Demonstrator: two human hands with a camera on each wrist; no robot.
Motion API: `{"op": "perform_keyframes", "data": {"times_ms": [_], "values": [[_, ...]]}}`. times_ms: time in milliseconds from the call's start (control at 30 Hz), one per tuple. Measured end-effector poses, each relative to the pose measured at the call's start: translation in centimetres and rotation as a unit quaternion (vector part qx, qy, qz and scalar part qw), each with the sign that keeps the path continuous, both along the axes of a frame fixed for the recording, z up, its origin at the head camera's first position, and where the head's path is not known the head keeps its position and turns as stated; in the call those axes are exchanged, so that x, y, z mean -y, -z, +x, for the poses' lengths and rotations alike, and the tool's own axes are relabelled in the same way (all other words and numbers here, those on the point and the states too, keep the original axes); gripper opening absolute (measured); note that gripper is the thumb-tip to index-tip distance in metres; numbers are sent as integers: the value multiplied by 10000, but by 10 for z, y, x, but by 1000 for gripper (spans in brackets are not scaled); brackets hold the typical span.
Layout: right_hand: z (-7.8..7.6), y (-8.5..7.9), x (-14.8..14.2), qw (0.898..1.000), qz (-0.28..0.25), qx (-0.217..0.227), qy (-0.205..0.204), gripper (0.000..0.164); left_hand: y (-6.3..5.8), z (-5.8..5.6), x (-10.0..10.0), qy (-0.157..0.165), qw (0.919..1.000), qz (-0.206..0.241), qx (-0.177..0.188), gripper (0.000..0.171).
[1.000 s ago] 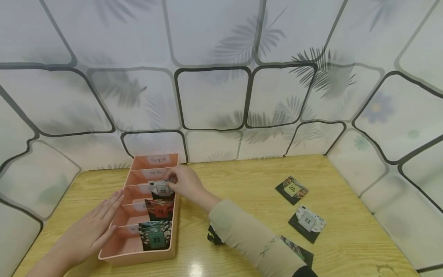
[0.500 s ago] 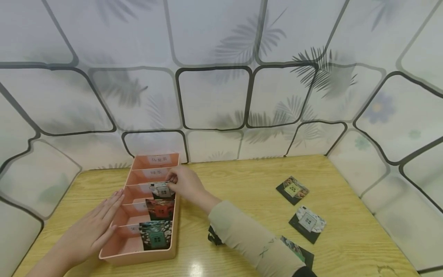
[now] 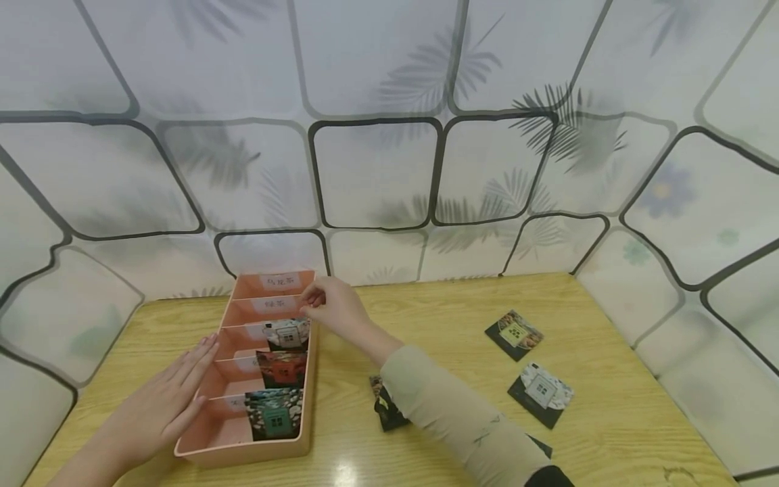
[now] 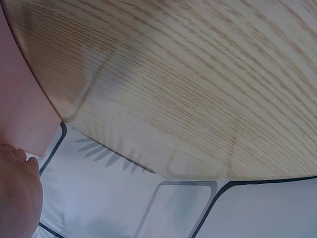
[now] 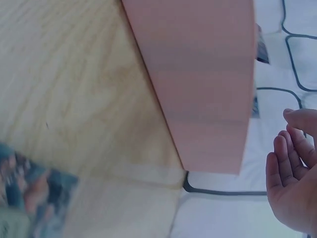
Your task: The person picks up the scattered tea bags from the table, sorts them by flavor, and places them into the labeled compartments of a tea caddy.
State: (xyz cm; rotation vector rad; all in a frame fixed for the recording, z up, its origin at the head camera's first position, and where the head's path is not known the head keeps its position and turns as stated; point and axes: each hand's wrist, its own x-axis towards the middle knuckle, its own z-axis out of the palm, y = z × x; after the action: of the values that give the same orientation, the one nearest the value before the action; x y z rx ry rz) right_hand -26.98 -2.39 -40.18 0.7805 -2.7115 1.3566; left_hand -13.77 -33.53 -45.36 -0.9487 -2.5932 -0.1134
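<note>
A pink divided box [image 3: 243, 454] with paper labels stands at the table's left. Its front three compartments hold tea sachets: a green one [image 3: 275, 416], a red one [image 3: 282, 368] and a black-and-white one [image 3: 289, 334]. My left hand [image 3: 152, 402] lies with straight fingers against the box's left side. My right hand [image 3: 341, 311] is over the box's right rim, just above the black-and-white sachet, fingers loosely bent. In the right wrist view nothing shows between the fingers of that right hand [image 5: 292, 171].
On the wooden table [image 3: 438, 318], a yellow-labelled sachet [image 3: 514, 335] and a white-grey sachet [image 3: 540, 394] lie at the right. A dark sachet [image 3: 389, 409] lies partly under the right sleeve, and another sachet's corner [image 3: 541, 445] shows beyond it. A patterned cloth [image 3: 377, 176] rises behind.
My right hand has let go of the black-and-white sachet and moved up and slightly right. The sachet stays in its compartment. My left hand has not moved.
</note>
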Motion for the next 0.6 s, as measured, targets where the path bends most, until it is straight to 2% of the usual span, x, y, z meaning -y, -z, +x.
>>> {"op": "perform_keyframes", "data": {"times_ms": [300,600], "values": [[-7,-19,-28,9996,-285,-69,35,16,0,0,1,6,10000,-18,-47,79],[-10,-34,-63,9991,-325,-131,227,15,0,0,0,-50,10000,-32,-9,79]]}}
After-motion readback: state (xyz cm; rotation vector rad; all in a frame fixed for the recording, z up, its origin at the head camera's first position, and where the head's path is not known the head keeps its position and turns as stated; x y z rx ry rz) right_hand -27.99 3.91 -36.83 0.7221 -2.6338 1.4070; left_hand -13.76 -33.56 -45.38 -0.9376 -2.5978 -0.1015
